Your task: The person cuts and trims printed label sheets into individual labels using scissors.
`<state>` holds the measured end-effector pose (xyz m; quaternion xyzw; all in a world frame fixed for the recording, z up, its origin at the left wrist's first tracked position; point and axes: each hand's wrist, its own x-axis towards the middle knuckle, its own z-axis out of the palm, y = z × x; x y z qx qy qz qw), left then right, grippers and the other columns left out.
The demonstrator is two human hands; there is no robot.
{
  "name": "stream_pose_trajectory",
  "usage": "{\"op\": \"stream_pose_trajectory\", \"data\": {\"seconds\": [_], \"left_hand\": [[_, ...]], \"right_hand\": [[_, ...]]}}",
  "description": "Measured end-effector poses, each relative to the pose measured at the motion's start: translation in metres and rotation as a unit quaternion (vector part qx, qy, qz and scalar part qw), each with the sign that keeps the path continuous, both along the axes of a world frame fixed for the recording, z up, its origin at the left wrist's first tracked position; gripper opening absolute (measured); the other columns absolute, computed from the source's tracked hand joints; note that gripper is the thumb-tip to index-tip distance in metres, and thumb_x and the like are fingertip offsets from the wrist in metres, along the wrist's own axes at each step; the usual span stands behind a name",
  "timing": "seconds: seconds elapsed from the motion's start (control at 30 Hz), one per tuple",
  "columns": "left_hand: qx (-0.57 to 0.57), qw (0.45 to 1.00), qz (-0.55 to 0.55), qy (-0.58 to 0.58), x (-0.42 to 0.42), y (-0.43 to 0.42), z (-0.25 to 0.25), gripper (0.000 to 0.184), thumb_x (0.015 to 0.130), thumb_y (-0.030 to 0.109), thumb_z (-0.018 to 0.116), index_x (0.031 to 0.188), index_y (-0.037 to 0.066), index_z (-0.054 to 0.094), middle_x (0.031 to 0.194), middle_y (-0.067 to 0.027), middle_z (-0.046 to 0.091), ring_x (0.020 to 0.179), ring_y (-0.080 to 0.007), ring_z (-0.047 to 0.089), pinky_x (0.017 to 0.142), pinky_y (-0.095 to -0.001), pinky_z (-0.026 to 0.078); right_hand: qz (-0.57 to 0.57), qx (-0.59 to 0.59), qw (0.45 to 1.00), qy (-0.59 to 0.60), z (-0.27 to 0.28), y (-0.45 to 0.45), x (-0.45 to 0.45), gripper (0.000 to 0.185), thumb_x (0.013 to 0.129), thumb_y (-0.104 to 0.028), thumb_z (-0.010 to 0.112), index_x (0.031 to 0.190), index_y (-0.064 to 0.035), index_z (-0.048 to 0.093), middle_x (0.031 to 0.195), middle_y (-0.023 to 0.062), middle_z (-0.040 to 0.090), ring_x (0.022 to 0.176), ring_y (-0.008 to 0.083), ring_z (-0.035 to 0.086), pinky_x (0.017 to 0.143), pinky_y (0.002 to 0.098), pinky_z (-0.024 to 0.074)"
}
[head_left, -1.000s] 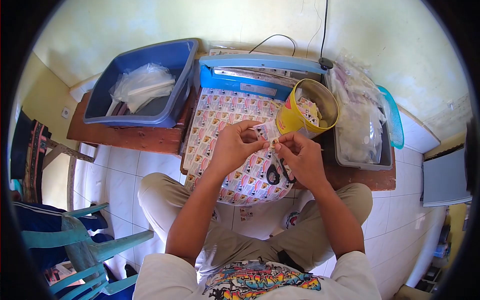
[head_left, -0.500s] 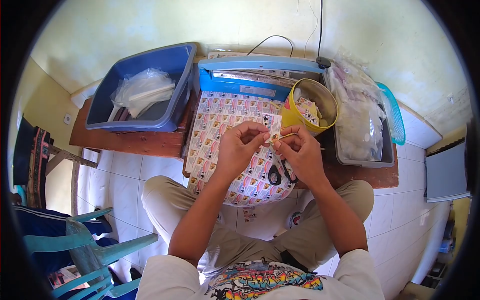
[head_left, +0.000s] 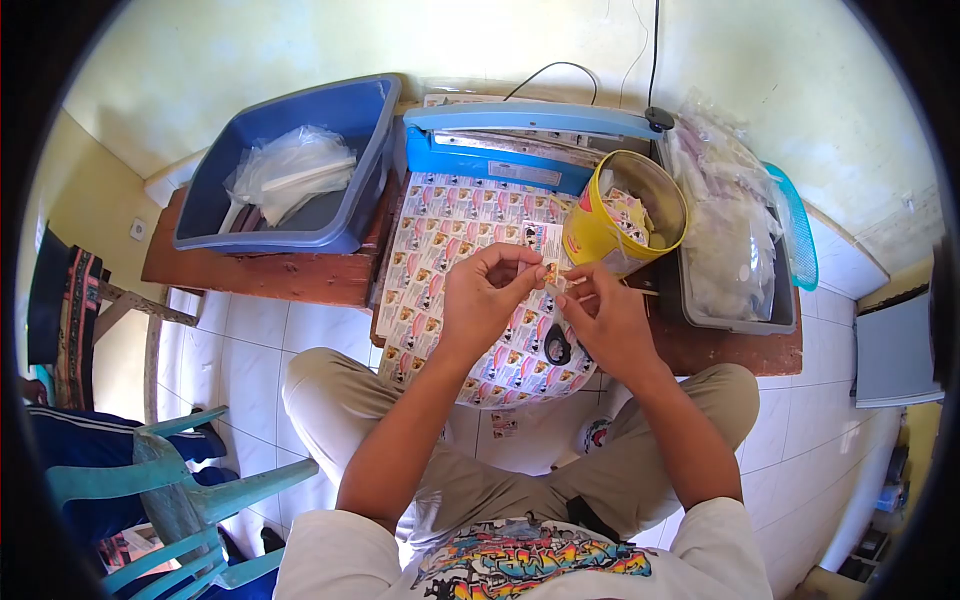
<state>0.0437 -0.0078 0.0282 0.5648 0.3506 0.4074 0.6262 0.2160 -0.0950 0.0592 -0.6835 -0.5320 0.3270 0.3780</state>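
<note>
My left hand (head_left: 485,305) is closed in a pinch on a small printed paper label (head_left: 552,272) held above the table's front. From the other side, my right hand (head_left: 612,325) also has its fingertips pinched at that label. Fingers cover most of it. Beneath both hands spreads a large sheet of printed labels (head_left: 430,235), its front edge curving down toward my lap. Black-handled scissors (head_left: 557,345) lie on the sheet beside my right hand, partly hidden by it. Just beyond that hand, a yellow tin (head_left: 590,232) leans and contains several cut labels.
A blue impulse sealer (head_left: 500,165) lies along the back. At left, a blue bin (head_left: 350,225) holds clear plastic bags (head_left: 290,175). A grey tray (head_left: 735,325) with filled bags stands right, near a turquoise basket (head_left: 797,235). A green chair (head_left: 190,490) is lower left.
My fingers have shifted slightly around the label, and my right hand now covers more of the scissors. The whole view has tilted a little, so the table things appear farther right.
</note>
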Motion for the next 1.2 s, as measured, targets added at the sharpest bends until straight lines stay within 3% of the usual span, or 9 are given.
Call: {"op": "stream_pose_trajectory", "data": {"seconds": [0.03, 0.1, 0.2, 0.63, 0.93, 1.0, 1.1, 1.13, 1.2], "left_hand": [[0.005, 1.0, 0.007, -0.006, 0.0, 0.001, -0.002, 0.018, 0.092, 0.004, 0.078, 0.108, -0.001, 0.072, 0.092, -0.007, 0.076, 0.083, -0.0102, 0.072, 0.073, -0.0242, 0.058], [0.01, 1.0, 0.015, -0.014, -0.001, 0.002, -0.003, 0.019, 0.092, 0.004, 0.079, 0.108, -0.002, 0.071, 0.092, -0.0074, 0.076, 0.083, -0.0102, 0.072, 0.074, -0.0242, 0.058], [0.011, 1.0, 0.017, -0.001, 0.001, 0.003, -0.005, 0.019, 0.091, 0.003, 0.079, 0.107, -0.003, 0.07, 0.093, -0.0082, 0.076, 0.082, -0.0104, 0.072, 0.076, -0.0248, 0.059], [0.01, 0.999, 0.023, -0.04, 0.017, 0.001, 0.001, 0.022, 0.088, 0.003, 0.082, 0.106, -0.002, 0.07, 0.089, -0.0064, 0.075, 0.079, -0.0088, 0.07, 0.073, -0.0225, 0.058], [0.001, 0.997, 0.048, -0.067, 0.012, 0.004, 0.003, 0.022, 0.086, -0.001, 0.082, 0.104, -0.003, 0.069, 0.088, -0.0057, 0.074, 0.078, -0.0083, 0.07, 0.07, -0.0222, 0.058], [0.0, 0.996, 0.059, -0.069, 0.011, 0.004, 0.003, 0.022, 0.086, -0.002, 0.082, 0.104, -0.003, 0.069, 0.089, -0.0058, 0.074, 0.078, -0.0086, 0.07, 0.07, -0.0228, 0.058], [-0.008, 0.991, 0.082, -0.105, 0.012, 0.005, 0.003, 0.025, 0.085, -0.002, 0.083, 0.106, -0.002, 0.068, 0.09, -0.0092, 0.075, 0.076, -0.0113, 0.072, 0.07, -0.0242, 0.059], [0.0, 0.991, 0.091, -0.101, 0.011, 0.005, 0.005, 0.025, 0.085, -0.002, 0.083, 0.106, -0.002, 0.068, 0.09, -0.0099, 0.075, 0.077, -0.012, 0.072, 0.07, -0.0247, 0.06], [0.008, 0.99, 0.1, -0.097, 0.01, 0.008, 0.004, 0.025, 0.085, -0.003, 0.082, 0.106, -0.003, 0.067, 0.091, -0.0106, 0.075, 0.078, -0.0127, 0.072, 0.071, -0.0252, 0.06]], "right_hand": [[0.001, 0.0, 1.0, -0.001, -0.01, -0.004, 0.004, 0.032, 0.09, -0.011, 0.077, 0.117, 0.0004, 0.063, 0.091, 0.0167, 0.075, 0.082, 0.0253, 0.076, 0.073, 0.036, 0.0596], [0.069, 0.015, 0.962, -0.262, -0.039, -0.014, 0.013, 0.042, 0.089, -0.017, 0.077, 0.124, -0.0016, 0.06, 0.107, 0.0211, 0.07, 0.092, 0.0363, 0.074, 0.076, 0.0457, 0.0602], [0.102, -0.049, 0.938, -0.327, -0.044, -0.024, 0.007, 0.054, 0.086, -0.023, 0.078, 0.131, -0.0028, 0.057, 0.122, 0.0221, 0.062, 0.098, 0.042, 0.07, 0.079, 0.0507, 0.0598], [0.105, -0.094, 0.917, -0.374, -0.056, -0.011, -0.003, 0.082, 0.077, -0.014, 0.077, 0.151, -0.0035, 0.043, 0.123, 0.0226, 0.061, 0.095, 0.0423, 0.072, 0.079, 0.0501, 0.0603], [0.097, -0.007, 0.974, -0.204, -0.039, -0.009, 0.009, 0.084, 0.073, -0.013, 0.082, 0.149, 0.0005, 0.048, 0.116, 0.0228, 0.062, 0.087, 0.0378, 0.069, 0.084, 0.0453, 0.0572], [0.08, -0.048, 0.995, -0.04, -0.032, -0.011, 0.01, 0.088, 0.074, -0.018, 0.087, 0.15, 0.0013, 0.047, 0.112, 0.02, 0.06, 0.083, 0.0272, 0.067, 0.078, 0.038, 0.0565], [0.042, -0.077, 0.995, 0.051, -0.008, -0.01, -0.001, 0.091, 0.077, -0.02, 0.09, 0.153, 0.0007, 0.045, 0.114, 0.0149, 0.058, 0.086, 0.0172, 0.066, 0.076, 0.0307, 0.0561], [0.043, -0.078, 0.995, 0.051, -0.009, -0.011, -0.002, 0.091, 0.077, -0.02, 0.09, 0.153, 0.0007, 0.045, 0.114, 0.0149, 0.058, 0.086, 0.0172, 0.066, 0.076, 0.0307, 0.0561], [0.014, -0.053, 0.974, 0.22, -0.009, -0.015, -0.003, 0.089, 0.082, -0.018, 0.09, 0.156, -0.0004, 0.043, 0.12, 0.0106, 0.055, 0.091, 0.0135, 0.065, 0.076, 0.0278, 0.0563]]}}
